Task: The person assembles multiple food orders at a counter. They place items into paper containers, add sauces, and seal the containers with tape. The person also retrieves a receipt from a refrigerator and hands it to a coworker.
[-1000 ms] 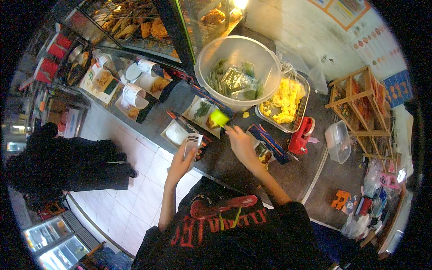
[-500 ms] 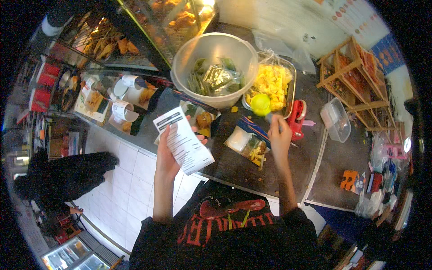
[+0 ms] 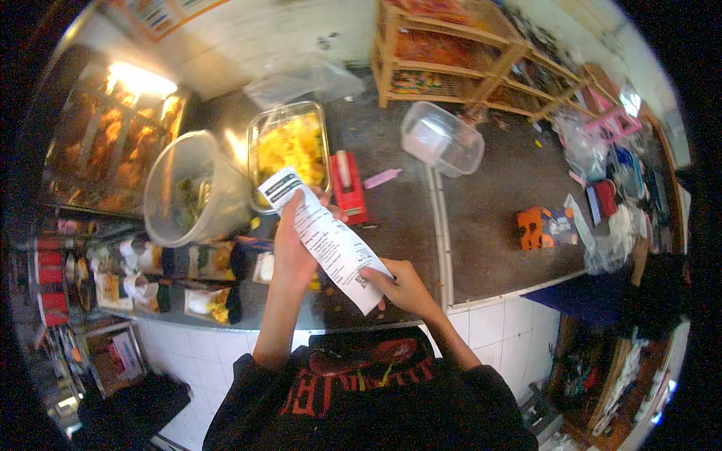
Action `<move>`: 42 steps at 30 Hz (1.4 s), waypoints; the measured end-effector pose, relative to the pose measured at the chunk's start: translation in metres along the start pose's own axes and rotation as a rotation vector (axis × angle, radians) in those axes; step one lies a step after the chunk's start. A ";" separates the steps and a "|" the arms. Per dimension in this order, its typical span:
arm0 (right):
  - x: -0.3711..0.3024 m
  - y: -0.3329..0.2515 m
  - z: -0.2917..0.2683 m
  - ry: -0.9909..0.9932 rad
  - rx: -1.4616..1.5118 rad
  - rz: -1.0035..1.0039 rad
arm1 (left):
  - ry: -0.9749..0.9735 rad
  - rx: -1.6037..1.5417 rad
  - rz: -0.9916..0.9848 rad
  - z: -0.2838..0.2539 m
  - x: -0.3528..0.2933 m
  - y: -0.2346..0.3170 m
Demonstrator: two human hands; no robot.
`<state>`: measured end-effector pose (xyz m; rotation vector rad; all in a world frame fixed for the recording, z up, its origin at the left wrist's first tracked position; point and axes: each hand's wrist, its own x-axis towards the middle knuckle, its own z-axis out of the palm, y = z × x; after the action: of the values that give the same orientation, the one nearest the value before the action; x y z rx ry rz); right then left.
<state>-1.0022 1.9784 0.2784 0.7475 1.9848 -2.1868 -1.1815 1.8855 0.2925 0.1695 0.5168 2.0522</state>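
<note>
A long white printed slip of paper, like a receipt (image 3: 329, 240), slants across the middle of the view above the counter. My left hand (image 3: 295, 244) is closed on its upper part, the thumb lying over the print. At the lower end, my right hand (image 3: 406, 288) pinches the paper with its thumb on top. Just beyond my left hand is a metal tray (image 3: 251, 154) of yellow food pieces (image 3: 289, 143). A red stapler-like tool (image 3: 347, 188) lies right of the tray, beside a pink pen or marker (image 3: 383, 179). The paper and my hands hide part of the counter.
A translucent bucket (image 3: 162, 207) with dark green packets stands left of the tray. Filled food packs (image 3: 210, 259) line the left counter, near a lit display case (image 3: 113, 143). Rightward are a clear tub (image 3: 459, 146), a wooden rack (image 3: 444, 49), an orange box (image 3: 534, 228) and plastic bags (image 3: 583, 146).
My view has turned right. My right hand has let go of the yellow-green scoop and now grips the receipt's lower end. The receipt now shows longer; the scoop is out of sight.
</note>
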 end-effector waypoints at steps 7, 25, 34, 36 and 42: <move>-0.003 0.134 -0.109 0.533 -0.191 -0.223 | 0.205 1.016 0.157 -0.001 0.073 -0.148; 0.109 0.149 -0.155 0.333 -1.176 -0.187 | -0.105 2.229 0.154 -0.104 0.024 -0.222; 0.064 0.186 -0.141 0.151 -1.447 -0.150 | -0.104 2.284 0.097 -0.103 0.024 -0.223; 0.039 0.184 -0.144 0.061 -1.282 -0.075 | -0.105 2.271 0.067 -0.101 0.026 -0.225; 0.051 0.137 -0.268 0.334 -1.016 0.109 | -0.049 2.071 0.069 -0.092 0.023 -0.227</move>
<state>-0.9161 2.2276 0.1236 0.9948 2.6733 -0.7708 -1.0434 1.9767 0.1113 1.3595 2.3373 0.7378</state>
